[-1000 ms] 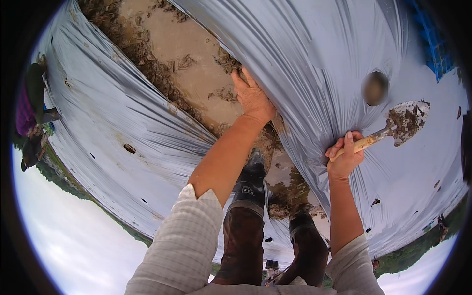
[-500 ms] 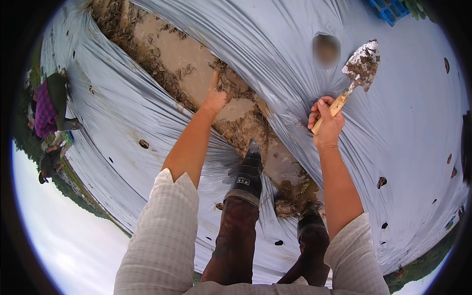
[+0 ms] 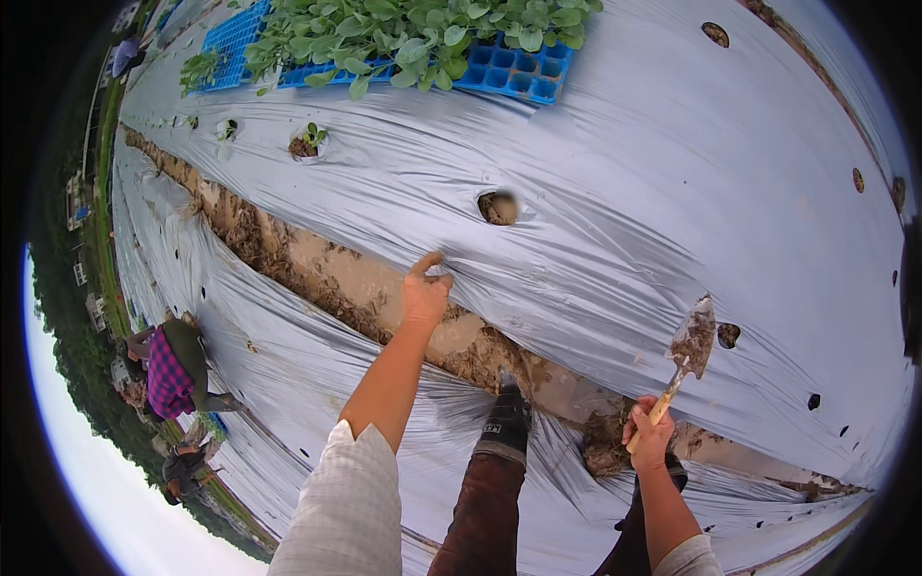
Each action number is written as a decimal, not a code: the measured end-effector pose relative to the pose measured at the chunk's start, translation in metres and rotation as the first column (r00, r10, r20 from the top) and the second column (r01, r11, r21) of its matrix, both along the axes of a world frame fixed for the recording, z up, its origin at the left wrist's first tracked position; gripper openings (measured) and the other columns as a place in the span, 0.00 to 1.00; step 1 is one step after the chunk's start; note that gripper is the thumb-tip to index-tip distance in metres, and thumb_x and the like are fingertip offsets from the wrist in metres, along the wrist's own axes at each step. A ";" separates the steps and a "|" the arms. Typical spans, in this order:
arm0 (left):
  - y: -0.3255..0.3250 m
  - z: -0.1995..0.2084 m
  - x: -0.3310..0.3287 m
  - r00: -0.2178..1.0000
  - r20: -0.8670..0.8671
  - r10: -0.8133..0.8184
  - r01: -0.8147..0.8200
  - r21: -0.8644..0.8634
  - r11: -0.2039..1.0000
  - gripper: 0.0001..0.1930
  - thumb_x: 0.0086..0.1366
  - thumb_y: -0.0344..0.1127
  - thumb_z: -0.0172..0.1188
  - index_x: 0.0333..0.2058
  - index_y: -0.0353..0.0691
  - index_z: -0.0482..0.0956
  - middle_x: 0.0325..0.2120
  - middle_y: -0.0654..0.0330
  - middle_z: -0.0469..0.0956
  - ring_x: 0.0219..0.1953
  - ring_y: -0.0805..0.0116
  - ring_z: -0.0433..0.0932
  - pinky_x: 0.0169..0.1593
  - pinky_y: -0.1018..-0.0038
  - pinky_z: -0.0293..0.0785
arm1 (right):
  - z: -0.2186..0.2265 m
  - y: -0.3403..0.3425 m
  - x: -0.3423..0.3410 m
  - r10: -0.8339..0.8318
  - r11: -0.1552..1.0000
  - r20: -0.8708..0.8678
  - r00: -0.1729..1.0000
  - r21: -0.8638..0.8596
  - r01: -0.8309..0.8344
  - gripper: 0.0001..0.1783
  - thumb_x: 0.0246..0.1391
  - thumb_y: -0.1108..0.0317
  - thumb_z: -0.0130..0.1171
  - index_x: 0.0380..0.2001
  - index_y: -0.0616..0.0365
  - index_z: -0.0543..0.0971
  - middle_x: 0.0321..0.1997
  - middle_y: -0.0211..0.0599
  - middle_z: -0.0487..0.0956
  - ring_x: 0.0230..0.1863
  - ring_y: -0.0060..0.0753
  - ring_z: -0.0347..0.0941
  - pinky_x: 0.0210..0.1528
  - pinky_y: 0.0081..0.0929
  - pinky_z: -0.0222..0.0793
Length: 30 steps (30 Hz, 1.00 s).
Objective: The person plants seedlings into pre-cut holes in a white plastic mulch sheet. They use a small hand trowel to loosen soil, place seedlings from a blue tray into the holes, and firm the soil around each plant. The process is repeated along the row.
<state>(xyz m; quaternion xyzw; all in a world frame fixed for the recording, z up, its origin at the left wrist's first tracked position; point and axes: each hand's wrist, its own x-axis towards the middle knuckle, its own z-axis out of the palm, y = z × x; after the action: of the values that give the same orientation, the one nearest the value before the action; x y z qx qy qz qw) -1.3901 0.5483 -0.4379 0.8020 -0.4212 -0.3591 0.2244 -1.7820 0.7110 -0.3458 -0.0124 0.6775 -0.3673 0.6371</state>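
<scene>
My right hand [image 3: 649, 438] grips the wooden handle of a muddy trowel [image 3: 693, 344], its blade pointing away over the silver plastic sheet [image 3: 624, 250]. The blade lies close to a planting hole [image 3: 729, 335] in the sheet. Farther left, my left hand [image 3: 424, 298] reaches forward with its index finger stretched out and the other fingers partly bent. Nothing shows in it, and it is over the near edge of the sheet. Beyond it is another hole [image 3: 497, 207] with soil inside, partly blurred.
Blue seedling trays [image 3: 519, 72] with leafy green seedlings [image 3: 413, 38] rest on the far sheet. A planted seedling [image 3: 309, 140] stands at the left. A muddy furrow [image 3: 355, 278] crosses between the sheets, my boot [image 3: 505, 422] in it. Two people [image 3: 173, 370] bend at the left.
The view has swung, bringing the seedling trays and planted holes into sight. My left hand has gone from over the furrow to the sheet's edge. My right hand still holds the trowel, now lower in view.
</scene>
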 end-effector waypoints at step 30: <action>-0.319 0.109 -0.155 0.998 0.066 -0.021 0.022 -0.012 1.000 0.12 0.48 0.34 0.64 0.32 0.44 0.76 0.13 0.68 0.62 0.11 0.79 0.59 0.13 0.82 0.56 | 0.023 0.156 -0.013 -0.379 0.922 0.389 0.840 0.238 0.305 0.13 0.46 0.75 0.61 0.37 0.62 0.71 0.23 0.30 0.71 0.16 0.21 0.67 0.15 0.18 0.62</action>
<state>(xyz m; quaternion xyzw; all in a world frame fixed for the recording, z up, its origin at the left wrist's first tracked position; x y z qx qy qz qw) -1.5449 0.2294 -0.3292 0.8075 -0.4390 -0.3324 0.2116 -1.7952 0.8667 -0.3227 0.2432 0.5406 -0.4111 0.6926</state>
